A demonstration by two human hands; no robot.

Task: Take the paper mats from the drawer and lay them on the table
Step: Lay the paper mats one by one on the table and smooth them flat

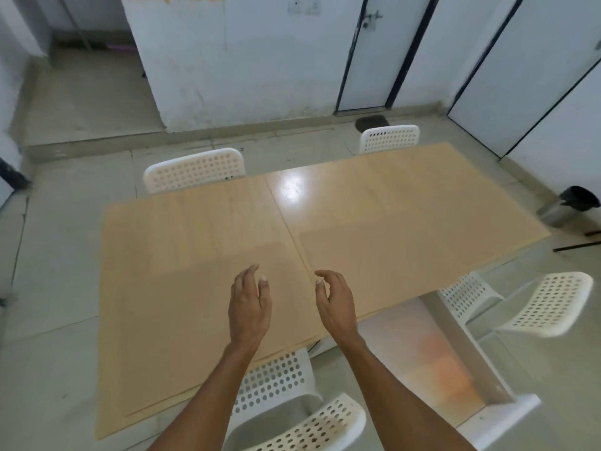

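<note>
Pale floor tiles surround a wooden table (182, 255); nearest, a white chair (292, 415) sits under bare forearms; left hand (248, 307) and right hand (335, 304) hover loose, grasping nothing; no mats or drawer show; beyond, a far chair (195, 170), a bin (569, 206).

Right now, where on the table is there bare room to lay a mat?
Both halves of the table lie bare, left and right of its centre seam. Only the near middle is taken: left hand and right hand hover there, holding nothing.
</note>
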